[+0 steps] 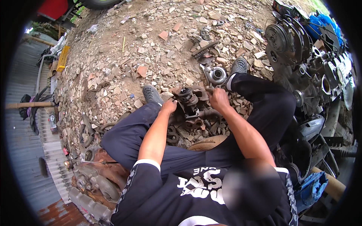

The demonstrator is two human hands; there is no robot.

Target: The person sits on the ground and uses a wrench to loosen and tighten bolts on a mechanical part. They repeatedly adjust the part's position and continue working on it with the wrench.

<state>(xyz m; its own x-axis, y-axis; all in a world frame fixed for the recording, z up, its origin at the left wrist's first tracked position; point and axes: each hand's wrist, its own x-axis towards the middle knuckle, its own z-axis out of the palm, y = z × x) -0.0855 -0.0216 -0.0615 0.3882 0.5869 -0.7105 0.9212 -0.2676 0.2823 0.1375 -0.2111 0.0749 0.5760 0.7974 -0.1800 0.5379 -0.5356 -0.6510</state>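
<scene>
We see 1 dark metal engine part [187,98] between our bent legs [130,130] — our left hand [169,106] curls its fingers at the left side, our right hand [218,98] at the upper right — but whether either grips it, we cannot tell.

Broken tile and stone litter the dirt ground [109,52], where a thin yellow stick [123,44] lies near the upper left. Along the left edge runs a corrugated metal sheet [26,150], with a wooden pole [30,105] across it and a yellow slatted object [63,58] farther up. Part of a dark tyre [100,3] shows at the top beside a red panel [52,9]. On the right, greasy metal parts [279,39] are heaped beneath blue plastic [320,26]; lower down sits a crumpled blue bag [311,190].
</scene>
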